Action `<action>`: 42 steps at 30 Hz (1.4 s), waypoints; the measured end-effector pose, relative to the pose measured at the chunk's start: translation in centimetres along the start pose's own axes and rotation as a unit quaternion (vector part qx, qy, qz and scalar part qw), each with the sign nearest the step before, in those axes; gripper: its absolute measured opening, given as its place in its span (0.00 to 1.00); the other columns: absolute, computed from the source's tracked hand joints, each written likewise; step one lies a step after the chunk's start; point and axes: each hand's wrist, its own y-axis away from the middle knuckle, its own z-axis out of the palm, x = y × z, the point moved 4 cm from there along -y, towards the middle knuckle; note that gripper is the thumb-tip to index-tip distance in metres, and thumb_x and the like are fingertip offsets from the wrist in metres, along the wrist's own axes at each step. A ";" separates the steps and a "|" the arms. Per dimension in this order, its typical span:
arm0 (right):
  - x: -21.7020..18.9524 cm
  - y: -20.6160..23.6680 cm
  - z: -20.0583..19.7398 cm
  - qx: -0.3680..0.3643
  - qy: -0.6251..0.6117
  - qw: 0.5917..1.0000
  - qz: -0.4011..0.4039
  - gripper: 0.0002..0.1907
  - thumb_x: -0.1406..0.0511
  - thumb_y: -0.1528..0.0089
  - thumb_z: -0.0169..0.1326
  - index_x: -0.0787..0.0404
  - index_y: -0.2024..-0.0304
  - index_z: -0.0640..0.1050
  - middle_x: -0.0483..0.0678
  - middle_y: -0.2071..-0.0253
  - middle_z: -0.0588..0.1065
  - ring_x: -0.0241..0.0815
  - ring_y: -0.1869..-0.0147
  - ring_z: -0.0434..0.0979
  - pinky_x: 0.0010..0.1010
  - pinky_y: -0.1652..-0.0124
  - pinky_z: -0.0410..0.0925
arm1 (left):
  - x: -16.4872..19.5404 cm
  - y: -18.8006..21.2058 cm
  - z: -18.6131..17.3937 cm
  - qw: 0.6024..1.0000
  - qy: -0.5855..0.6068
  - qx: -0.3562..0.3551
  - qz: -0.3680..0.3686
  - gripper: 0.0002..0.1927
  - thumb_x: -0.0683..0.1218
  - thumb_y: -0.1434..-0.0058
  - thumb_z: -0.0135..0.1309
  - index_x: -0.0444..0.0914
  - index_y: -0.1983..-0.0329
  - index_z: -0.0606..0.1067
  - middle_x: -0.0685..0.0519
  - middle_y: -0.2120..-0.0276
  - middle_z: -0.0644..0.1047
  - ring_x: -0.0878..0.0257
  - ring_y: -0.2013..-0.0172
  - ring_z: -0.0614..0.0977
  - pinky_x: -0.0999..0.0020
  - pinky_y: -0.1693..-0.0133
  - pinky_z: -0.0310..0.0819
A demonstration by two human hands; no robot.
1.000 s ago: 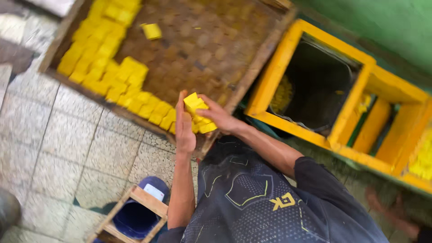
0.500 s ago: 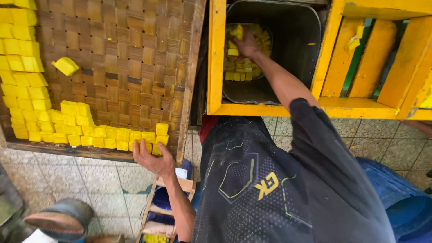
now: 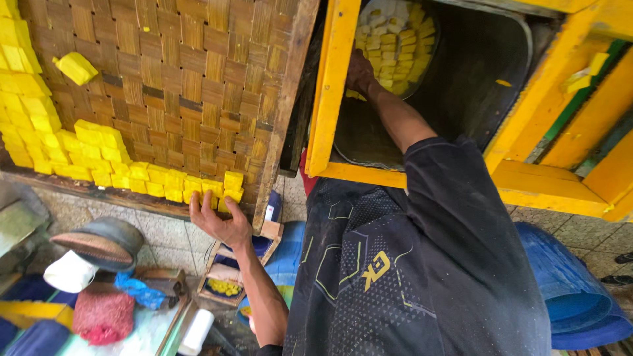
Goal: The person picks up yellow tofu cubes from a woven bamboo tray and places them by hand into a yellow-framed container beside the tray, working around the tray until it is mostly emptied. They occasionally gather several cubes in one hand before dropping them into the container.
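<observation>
A large woven bamboo tray (image 3: 198, 86) with a wooden rim carries rows of yellow cubes (image 3: 99, 158) along its left and lower edges. One loose yellow cube (image 3: 77, 67) lies apart on the weave.

The tray (image 3: 198, 86) is woven of flat brown strips, matt and rough, inside a worn wooden rim. The yellow blocks (image 3: 99, 148) on it look smooth and slightly moist. The frame (image 3: 330, 99) is wood under glossy yellow paint (chipped in places), and the tub (image 3: 475, 79) inside it is dark, dull metal. The floor (image 3: 165, 231) is speckled stone tile.
</observation>
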 end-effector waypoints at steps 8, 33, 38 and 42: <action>0.8 -1.1 1.7 -0.007 -0.213 0.969 0.124 0.23 0.55 0.33 0.49 0.57 0.39 0.73 0.53 0.41 0.74 0.56 0.40 0.73 0.39 0.46 0.68 | 0.1 -0.1 0.4 1.000 0.000 -0.008 0.001 0.19 0.41 0.33 0.57 0.32 0.40 0.73 0.38 0.34 0.67 0.40 0.33 0.67 0.44 0.32 0.60; -2.4 2.5 3.2 -0.253 0.029 0.967 0.005 0.18 0.58 0.38 0.53 0.55 0.47 0.78 0.57 0.55 0.79 0.59 0.54 0.79 0.51 0.59 0.72 | -0.4 0.0 -0.4 1.000 -0.006 -0.004 -0.011 0.19 0.42 0.32 0.58 0.33 0.40 0.73 0.39 0.35 0.68 0.41 0.34 0.68 0.45 0.33 0.60; -1.1 2.5 1.0 -0.242 -0.035 0.969 0.022 0.19 0.57 0.38 0.54 0.55 0.46 0.78 0.57 0.53 0.78 0.60 0.51 0.78 0.51 0.57 0.71 | -0.1 -0.2 -0.5 1.000 -0.003 -0.005 -0.016 0.18 0.42 0.32 0.58 0.33 0.40 0.73 0.39 0.35 0.69 0.42 0.33 0.68 0.44 0.33 0.60; 1.2 1.2 -1.9 -0.160 -0.101 0.977 0.099 0.20 0.56 0.38 0.55 0.55 0.46 0.78 0.57 0.50 0.78 0.60 0.49 0.77 0.51 0.55 0.70 | 0.0 -0.3 -0.5 1.000 -0.006 -0.003 -0.016 0.18 0.42 0.32 0.58 0.33 0.41 0.74 0.39 0.35 0.69 0.42 0.34 0.68 0.44 0.34 0.60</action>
